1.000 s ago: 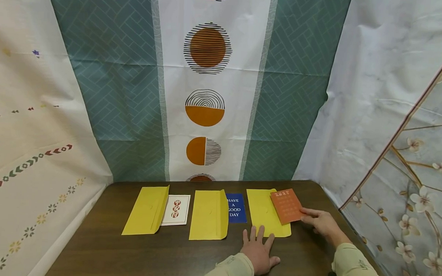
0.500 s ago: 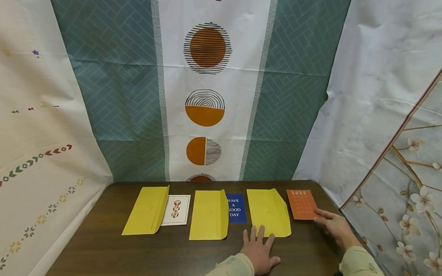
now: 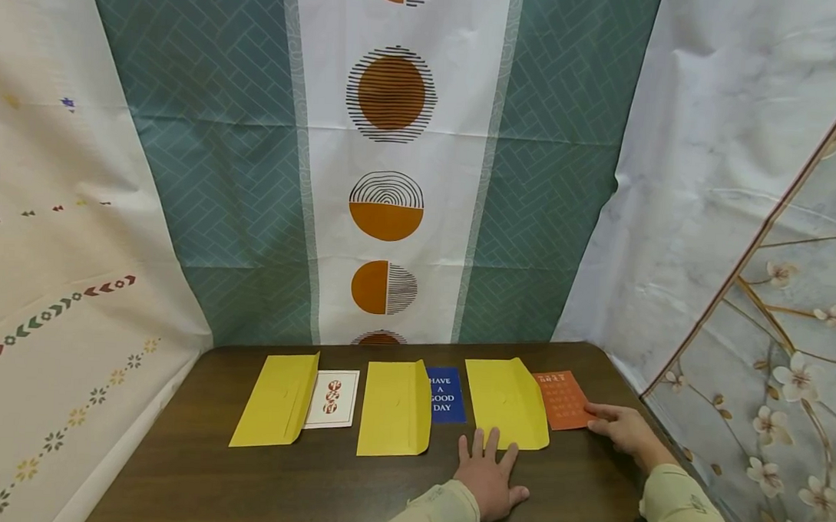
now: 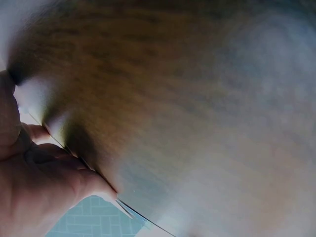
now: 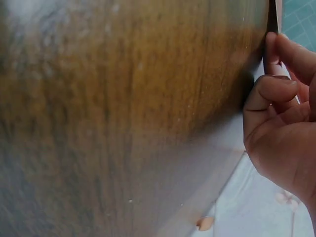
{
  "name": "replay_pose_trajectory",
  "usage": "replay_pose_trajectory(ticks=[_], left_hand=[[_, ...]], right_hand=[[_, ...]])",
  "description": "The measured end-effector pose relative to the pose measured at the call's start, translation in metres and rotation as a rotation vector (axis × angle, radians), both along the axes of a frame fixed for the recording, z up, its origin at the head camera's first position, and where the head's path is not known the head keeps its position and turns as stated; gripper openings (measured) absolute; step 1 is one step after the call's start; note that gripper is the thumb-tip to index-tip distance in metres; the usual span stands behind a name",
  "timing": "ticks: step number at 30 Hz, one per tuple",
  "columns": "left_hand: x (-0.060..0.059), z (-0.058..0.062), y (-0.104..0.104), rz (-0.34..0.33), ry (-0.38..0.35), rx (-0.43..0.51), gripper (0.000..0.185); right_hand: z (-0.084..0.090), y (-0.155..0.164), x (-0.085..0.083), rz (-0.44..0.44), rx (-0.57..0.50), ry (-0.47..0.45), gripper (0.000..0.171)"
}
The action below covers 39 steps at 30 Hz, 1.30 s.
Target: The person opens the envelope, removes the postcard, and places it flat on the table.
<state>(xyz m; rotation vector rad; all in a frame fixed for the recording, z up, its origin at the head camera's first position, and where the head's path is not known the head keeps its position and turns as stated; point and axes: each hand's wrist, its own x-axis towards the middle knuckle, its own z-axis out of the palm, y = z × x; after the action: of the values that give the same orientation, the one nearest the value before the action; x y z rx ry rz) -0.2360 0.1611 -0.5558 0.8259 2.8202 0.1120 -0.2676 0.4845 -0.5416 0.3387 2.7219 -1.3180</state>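
Note:
An orange-red card (image 3: 561,400) with pale printed characters lies tilted at the table's right, its left edge at the flap of the rightmost yellow envelope (image 3: 501,398); whether it overlaps or goes under the flap I cannot tell. My right hand (image 3: 626,431) pinches the card's right edge between thumb and fingers. In the right wrist view the right hand (image 5: 286,108) shows curled fingers, with the card seen edge-on at the top. My left hand (image 3: 488,478) lies spread, fingertips at the bottom edge of that envelope. The left wrist view shows the left hand (image 4: 44,182) low over the tabletop.
Further left lie a middle yellow envelope (image 3: 392,410) beside a blue card (image 3: 446,396) reading "HAVE A GOOD DAY", and a left yellow envelope (image 3: 275,400) beside a white card (image 3: 332,398). The brown table (image 3: 299,487) meets hanging cloths at its back and sides.
The orange-red card has slid right off the rightmost envelope, then back left and nearer, against its flap. My right hand has moved with it, while the left hand stays put.

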Motion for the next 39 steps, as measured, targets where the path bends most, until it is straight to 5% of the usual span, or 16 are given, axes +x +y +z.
replay_pose_trajectory(ticks=[22,27,30,34,39], left_hand=[[-0.005,0.002,-0.003,0.006,-0.014,0.045,0.072],[-0.010,0.004,-0.019,-0.078,0.059,0.062,0.079],[-0.011,0.023,-0.047,-0.178,0.145,0.065,0.078],[-0.025,0.050,-0.114,-0.238,0.325,0.133,0.059],[-0.062,0.059,-0.237,-0.048,0.519,0.264,0.031]], right_hand=[[-0.007,0.000,-0.008,-0.002,0.022,-0.011,0.062],[-0.005,-0.004,-0.011,0.007,0.001,-0.022,0.069],[-0.005,-0.006,-0.012,0.009,-0.002,-0.027,0.071],[-0.005,-0.005,-0.012,-0.019,-0.024,-0.031,0.074],[-0.002,0.003,-0.005,-0.040,-0.056,-0.027,0.078]])
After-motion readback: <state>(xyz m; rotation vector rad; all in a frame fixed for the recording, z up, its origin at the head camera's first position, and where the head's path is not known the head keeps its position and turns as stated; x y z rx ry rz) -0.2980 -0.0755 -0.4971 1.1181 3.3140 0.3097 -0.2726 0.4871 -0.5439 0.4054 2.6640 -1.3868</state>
